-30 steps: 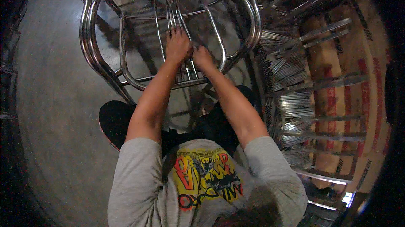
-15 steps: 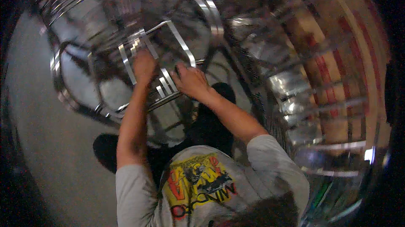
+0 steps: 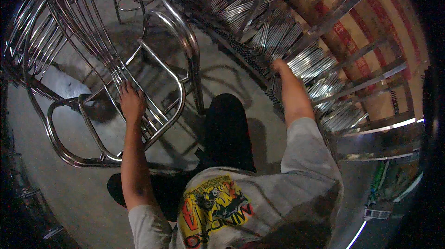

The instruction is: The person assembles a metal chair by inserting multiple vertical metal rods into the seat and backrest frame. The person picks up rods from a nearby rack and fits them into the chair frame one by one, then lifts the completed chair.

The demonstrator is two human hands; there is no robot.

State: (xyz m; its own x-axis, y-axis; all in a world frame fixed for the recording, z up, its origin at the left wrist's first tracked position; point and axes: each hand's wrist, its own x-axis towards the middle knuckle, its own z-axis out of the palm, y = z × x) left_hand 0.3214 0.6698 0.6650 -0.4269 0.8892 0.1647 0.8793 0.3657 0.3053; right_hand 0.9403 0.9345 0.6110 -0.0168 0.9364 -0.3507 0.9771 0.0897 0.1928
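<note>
A shiny steel-tube chair frame [image 3: 178,87] stands in front of me on the left, with long thin rods forming its seat and back. My left hand [image 3: 132,100] lies on the seat rods, its fingers stretched out and slightly spread. My right arm reaches out to the right, and my right hand [image 3: 278,65] is at the edge of a dark metal rack. Bundles of shiny metal rods [image 3: 308,66] lie in that rack beside the hand. The right fingers are too small and dark to make out, so whether they hold anything is unclear.
Brown cardboard [image 3: 333,15] with red bands stands behind the rack bars [image 3: 357,80]. More metal rod frames [image 3: 37,40] crowd the far left. Round-ringed metal legs [image 3: 134,1] stand at the back. My knee [image 3: 227,124] is close to the chair frame.
My right hand has left the chair frame and moved right to the rack. My left hand stays at the seat rods, now with fingers stretched out. The view has shifted and is sharper.
</note>
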